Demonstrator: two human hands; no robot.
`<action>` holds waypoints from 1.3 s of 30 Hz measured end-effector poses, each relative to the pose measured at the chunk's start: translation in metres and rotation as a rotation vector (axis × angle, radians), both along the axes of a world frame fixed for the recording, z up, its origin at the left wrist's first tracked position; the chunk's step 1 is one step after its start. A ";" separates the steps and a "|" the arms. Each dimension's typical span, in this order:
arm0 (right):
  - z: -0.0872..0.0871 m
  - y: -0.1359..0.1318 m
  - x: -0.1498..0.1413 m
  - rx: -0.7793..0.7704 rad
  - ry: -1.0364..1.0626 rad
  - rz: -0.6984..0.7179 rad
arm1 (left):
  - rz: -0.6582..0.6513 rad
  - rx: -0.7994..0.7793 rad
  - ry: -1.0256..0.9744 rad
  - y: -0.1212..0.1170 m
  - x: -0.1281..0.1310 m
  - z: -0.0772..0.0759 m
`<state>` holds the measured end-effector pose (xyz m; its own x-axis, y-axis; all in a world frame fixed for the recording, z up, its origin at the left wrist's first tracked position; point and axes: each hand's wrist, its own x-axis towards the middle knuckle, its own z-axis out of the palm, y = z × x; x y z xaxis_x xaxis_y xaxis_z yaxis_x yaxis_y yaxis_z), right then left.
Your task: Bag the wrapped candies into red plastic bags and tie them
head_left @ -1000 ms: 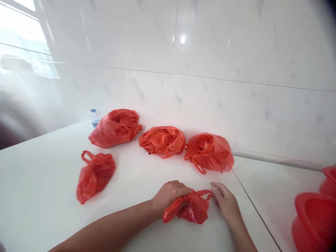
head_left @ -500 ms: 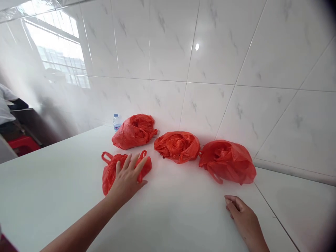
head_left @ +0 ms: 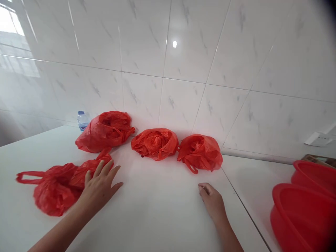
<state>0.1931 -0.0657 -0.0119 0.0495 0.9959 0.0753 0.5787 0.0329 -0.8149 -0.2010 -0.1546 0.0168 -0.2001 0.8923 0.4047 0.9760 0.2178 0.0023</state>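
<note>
My left hand (head_left: pixel 98 187) is open, fingers spread, over the right side of a crumpled red plastic bag (head_left: pixel 56 189) at the left. I cannot tell whether it touches the bag. One handle loop of that bag sticks out to the left. My right hand (head_left: pixel 213 199) hovers at or just above the table, fingers curled and thumb pressed in; anything between them is too small to make out. Beyond it sits another red plastic bag (head_left: pixel 202 154). A third red bag (head_left: pixel 154 143) lies at the middle, and a larger one (head_left: pixel 105 131) is behind my left hand.
A small water bottle (head_left: pixel 83 121) stands behind the large bag. Two red basins (head_left: pixel 282 210) are at the right edge. The white table (head_left: pixel 152 210) has a seam at the right and meets a tiled wall (head_left: pixel 183 101). A white socket plate (head_left: pixel 319 139) is at the right.
My view has turned right, bringing the basins into sight. The front-left bag has shifted left and spread out, away from the others. My left hand stays open; my right stays curled.
</note>
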 end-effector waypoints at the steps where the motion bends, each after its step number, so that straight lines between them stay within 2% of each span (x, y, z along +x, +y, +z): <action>1: 0.001 0.000 -0.001 0.003 -0.015 -0.009 | -0.076 0.033 -0.016 0.004 0.009 0.001; 3: 0.003 -0.001 -0.004 0.012 -0.039 -0.030 | -0.265 0.038 -0.076 0.013 0.034 0.002; 6: 0.005 -0.002 -0.007 0.030 -0.038 -0.034 | -0.566 -0.088 -0.194 0.031 0.080 0.004; 8: 0.005 -0.003 -0.008 0.046 -0.026 -0.027 | -0.737 -0.205 -0.280 0.050 0.113 0.005; 10: 0.005 -0.003 -0.008 0.069 -0.021 -0.023 | -0.852 -0.256 -0.358 0.075 0.146 0.006; 12: 0.004 -0.001 -0.008 0.092 -0.024 -0.025 | -0.913 -0.203 -0.404 0.104 0.181 0.008; 14: 0.002 0.003 -0.007 0.109 -0.021 -0.032 | -0.954 -0.077 -0.399 0.133 0.216 0.010; 17: 0.001 0.008 -0.005 0.122 0.000 -0.047 | -0.955 0.097 -0.370 0.168 0.260 0.006; 19: 0.001 0.010 -0.003 0.129 0.015 -0.048 | -0.931 0.136 -0.377 0.185 0.278 -0.001; 21: 0.002 0.010 -0.001 0.137 0.025 -0.036 | -0.895 0.133 -0.416 0.196 0.285 -0.010; 24: 0.002 0.012 0.002 0.146 0.025 -0.021 | -0.818 0.153 -0.516 0.205 0.279 -0.021; 26: 0.002 0.014 0.003 0.133 0.032 -0.035 | -0.763 0.207 -0.601 0.206 0.270 -0.022; 30: 0.001 0.018 0.004 0.071 0.066 -0.072 | -0.665 0.351 -0.749 0.199 0.257 -0.015; 34: 0.000 0.016 0.005 0.076 0.074 -0.075 | -0.691 0.391 -0.834 0.186 0.256 -0.013; 37: -0.001 0.016 0.003 0.151 0.053 -0.140 | -0.733 0.345 -0.898 0.175 0.256 -0.016; 39: -0.001 0.020 -0.001 0.245 -0.031 -0.186 | -0.757 0.317 -0.950 0.164 0.255 -0.017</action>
